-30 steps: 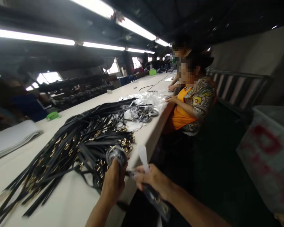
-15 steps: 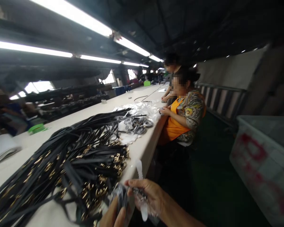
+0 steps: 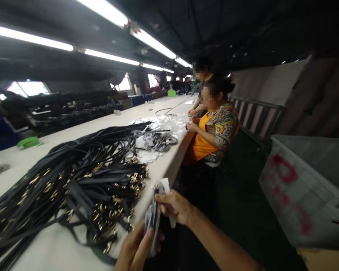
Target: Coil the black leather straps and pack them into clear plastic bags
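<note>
A dark strap bundle in clear plastic (image 3: 151, 220) stands between my hands, just off the table's front edge. My left hand (image 3: 137, 244) is closed around its lower part, thumb on the near side. At its upper end, the fingers of my right hand (image 3: 173, 206) pinch the plastic. A white strip (image 3: 165, 185) with a notched edge sticks up behind the right fingers, and its lower end shows beneath them. Whether the strip is joined to the bundle I cannot tell. Left of my hands lies a big heap of black straps (image 3: 81, 177) with gold-coloured metal clasps (image 3: 113, 212).
Clear plastic bags (image 3: 164, 124) and several coiled straps (image 3: 159, 141) lie farther along the long white table (image 3: 107, 116). A co-worker in an orange apron (image 3: 202, 145) sits at its right edge, another person beyond. A grey bin (image 3: 293, 199) with red marks stands right.
My right hand has risen slightly against the bundle's upper end, and the bundle now stands more upright and shows more fully. The white strip has come close beside it. The view has shifted right.
</note>
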